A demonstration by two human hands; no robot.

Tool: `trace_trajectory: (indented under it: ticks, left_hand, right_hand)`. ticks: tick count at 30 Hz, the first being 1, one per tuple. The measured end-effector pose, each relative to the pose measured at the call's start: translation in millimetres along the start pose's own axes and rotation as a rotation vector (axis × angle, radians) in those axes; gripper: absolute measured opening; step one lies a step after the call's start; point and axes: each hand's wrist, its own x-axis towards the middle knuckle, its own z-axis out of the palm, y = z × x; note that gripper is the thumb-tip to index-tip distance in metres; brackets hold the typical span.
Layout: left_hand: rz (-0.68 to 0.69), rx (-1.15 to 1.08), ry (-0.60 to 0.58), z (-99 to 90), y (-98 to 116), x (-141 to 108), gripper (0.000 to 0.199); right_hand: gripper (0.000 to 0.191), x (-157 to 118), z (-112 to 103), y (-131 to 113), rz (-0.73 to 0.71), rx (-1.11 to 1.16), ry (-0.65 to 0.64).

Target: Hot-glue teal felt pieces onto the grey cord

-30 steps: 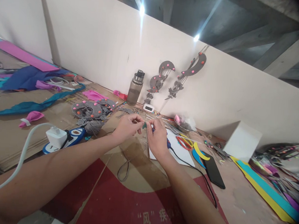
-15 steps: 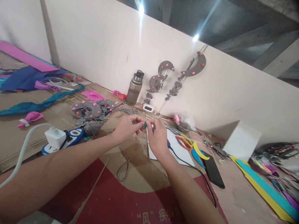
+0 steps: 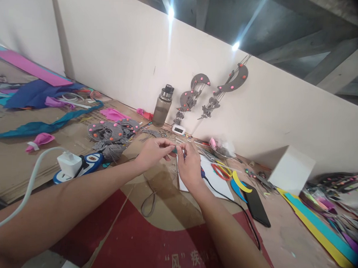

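Observation:
My left hand [image 3: 155,153] and my right hand [image 3: 189,161] meet fingertip to fingertip above the cardboard. Between them is a small dark green piece [image 3: 175,150], pinched from both sides; its kind is too small to make out. A grey cord [image 3: 147,205] lies in a loop on the cardboard below my left hand. Under my right hand are a white sheet [image 3: 221,189] and a blue-handled tool with a black cable [image 3: 203,172], partly hidden by the hand. Scissors with red and yellow handles [image 3: 220,172] lie just to the right.
Grey crescent ornaments with coloured dots [image 3: 106,131] lie at left; others [image 3: 234,79] hang on the wall. A bottle [image 3: 162,107] and small clock [image 3: 178,129] stand at the back. A power strip with a white charger [image 3: 69,164] is at left, a phone [image 3: 256,206] at right.
The whole view has shifted slightly to the right. Both hands stay together, still pinching the small green piece with almost the same finger positions.

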Motion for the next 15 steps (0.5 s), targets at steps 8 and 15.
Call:
trace_trajectory:
  ticks: [8, 15]
  left_hand:
    - [-0.008, 0.003, 0.057, 0.0, -1.2, -0.4, 0.022]
    - [0.032, 0.056, 0.066, -1.8, -3.5, 0.1, 0.02]
  right_hand:
    - [0.017, 0.3, 0.3, -1.0, 0.042, 0.068, 0.003]
    - [0.017, 0.2, 1.0, -3.2, 0.055, 0.096, -0.003]
